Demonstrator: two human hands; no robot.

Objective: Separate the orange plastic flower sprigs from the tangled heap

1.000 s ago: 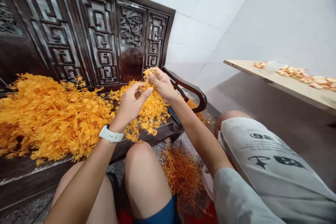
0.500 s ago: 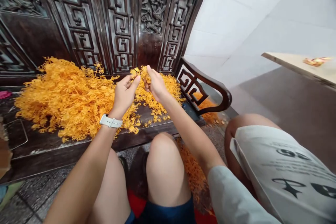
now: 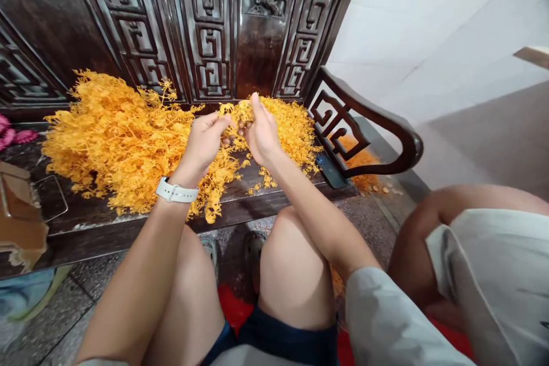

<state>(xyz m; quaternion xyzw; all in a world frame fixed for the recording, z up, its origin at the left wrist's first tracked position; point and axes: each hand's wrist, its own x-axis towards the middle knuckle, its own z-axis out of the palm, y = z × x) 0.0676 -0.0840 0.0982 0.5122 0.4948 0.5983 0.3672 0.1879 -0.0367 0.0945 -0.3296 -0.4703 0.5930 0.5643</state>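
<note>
My left hand [image 3: 203, 140], with a pale watch on its wrist, is closed in a pinch over the bench. Thin yellow-orange plastic flower sprigs [image 3: 243, 108] show between the two hands. My right hand [image 3: 263, 134] curls round some of them, thumb pointing up; its fingertips are partly hidden. Left of the hands lies a large tangled heap of yellow-orange plastic flower sprays [image 3: 124, 143]. Behind and right of my right hand is a second heap of smaller loose yellow pieces [image 3: 294, 126]. Both heaps rest on the dark wooden bench seat [image 3: 235, 189].
A carved armrest [image 3: 398, 131] closes the bench's right end, with a dark phone [image 3: 331, 170] beside it. More orange pieces [image 3: 360, 160] lie on the floor beyond. Torn cardboard [image 3: 21, 200] and pink flowers [image 3: 19, 136] are at left. Another person's leg [image 3: 424, 223] is at right.
The view has shifted, bringing more cardboard, the pink flowers and the phone into sight. Both hands stay close together at the yellow sprigs, with the right hand's fingers slightly changed.
</note>
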